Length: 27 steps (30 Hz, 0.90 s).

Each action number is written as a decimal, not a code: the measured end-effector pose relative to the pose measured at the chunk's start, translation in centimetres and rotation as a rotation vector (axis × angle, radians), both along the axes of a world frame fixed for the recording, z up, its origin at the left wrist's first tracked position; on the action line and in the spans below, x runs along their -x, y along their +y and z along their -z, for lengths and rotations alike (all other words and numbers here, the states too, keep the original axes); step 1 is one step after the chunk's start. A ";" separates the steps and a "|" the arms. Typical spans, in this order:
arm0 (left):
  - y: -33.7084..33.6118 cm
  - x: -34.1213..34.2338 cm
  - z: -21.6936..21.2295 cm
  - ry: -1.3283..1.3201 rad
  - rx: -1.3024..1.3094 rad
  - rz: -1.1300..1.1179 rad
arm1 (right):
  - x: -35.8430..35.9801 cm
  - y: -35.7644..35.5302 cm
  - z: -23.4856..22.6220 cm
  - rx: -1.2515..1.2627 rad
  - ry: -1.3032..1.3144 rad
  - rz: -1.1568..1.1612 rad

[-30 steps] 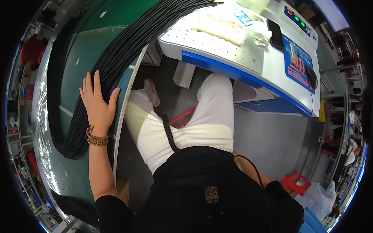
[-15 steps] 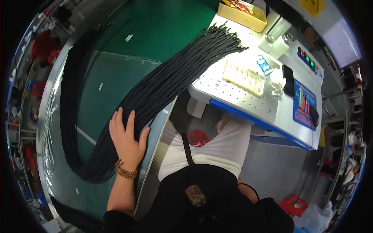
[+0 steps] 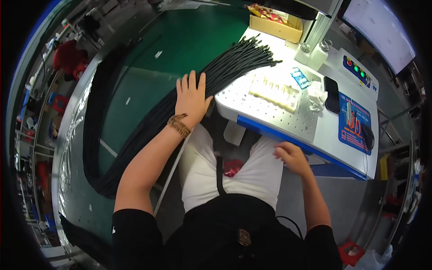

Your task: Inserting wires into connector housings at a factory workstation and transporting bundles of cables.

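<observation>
My left hand lies with its fingers spread on a long bundle of black cables. A beaded bracelet circles that wrist. From the green tabletop the bundle runs onto the lit white workbench, where its cable ends fan out. It bends in a loop at the near left and goes back along the table's far left side. Over my thigh, by the workbench's blue front edge, hovers my right hand, fingers loosely bent and apart, with nothing visible in them.
A pale slotted fixture sits on the perforated plate, beside crumpled white tissue and a black phone. Behind are a cardboard box and a button panel. A blue mat and a mouse lie right.
My left hand has moved forward and right along the bundle, toward the cable ends. My right hand has come into view beside the workbench edge. The view has shifted slightly.
</observation>
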State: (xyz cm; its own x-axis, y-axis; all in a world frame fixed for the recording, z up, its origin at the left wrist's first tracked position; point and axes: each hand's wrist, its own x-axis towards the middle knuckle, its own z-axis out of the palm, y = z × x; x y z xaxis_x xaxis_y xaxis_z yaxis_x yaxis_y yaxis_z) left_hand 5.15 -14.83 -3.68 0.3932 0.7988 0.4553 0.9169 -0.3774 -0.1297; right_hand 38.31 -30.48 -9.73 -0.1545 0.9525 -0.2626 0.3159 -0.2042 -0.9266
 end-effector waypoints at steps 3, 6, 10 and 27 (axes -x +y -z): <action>1.8 0.9 0.4 0.111 -0.039 -0.044 | 4.2 1.8 -1.1 -0.087 0.083 -0.123; 4.2 2.3 -1.2 -0.061 0.254 0.015 | 6.4 3.4 -0.5 -0.086 0.118 -0.230; 6.9 4.7 -1.5 -0.021 0.265 0.064 | 7.0 3.7 0.3 -0.039 0.108 -0.295; 5.5 1.3 -6.2 -0.675 0.390 0.061 | 11.1 12.2 -6.3 0.040 0.533 -0.307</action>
